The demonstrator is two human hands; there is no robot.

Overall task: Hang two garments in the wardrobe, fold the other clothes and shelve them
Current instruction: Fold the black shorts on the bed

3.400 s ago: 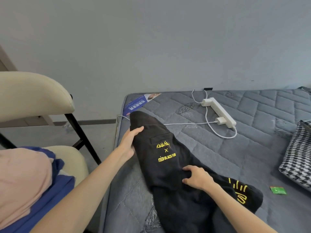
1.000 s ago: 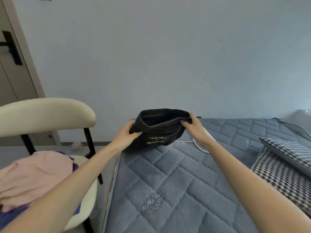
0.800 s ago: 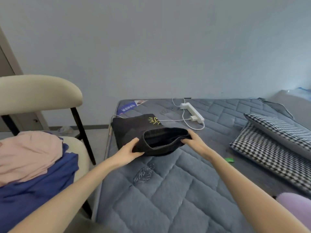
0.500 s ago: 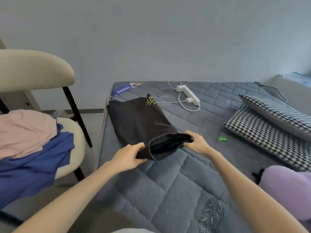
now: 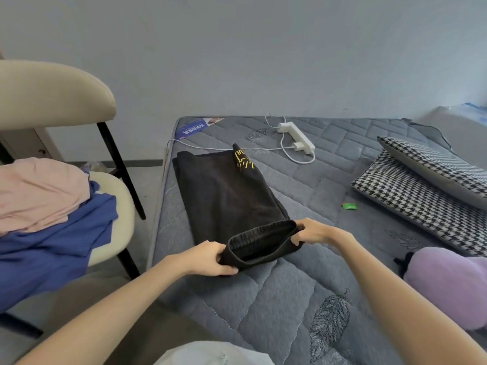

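A black garment (image 5: 226, 196) with a yellow print lies folded lengthwise on the grey quilted mattress (image 5: 303, 291). Its near end is an open waistband held slightly above the mattress. My left hand (image 5: 210, 259) pinches the left side of that waistband. My right hand (image 5: 313, 231) pinches the right side. A pink garment (image 5: 37, 193) and a blue garment (image 5: 52, 243) are piled on the cream chair (image 5: 116, 212) at the left.
A white power strip (image 5: 296, 137) with a charger and cable lies at the far end of the mattress. Houndstooth pillows (image 5: 427, 198) sit at the right, a purple cushion (image 5: 453, 283) at the near right. A small green packet (image 5: 349, 206) lies beside the pillows. A wall stands behind.
Both hands lifted the black garment, laid its far end on the mattress and drew the waistband end back toward me. It now lies stretched out, shifted slightly nearer.
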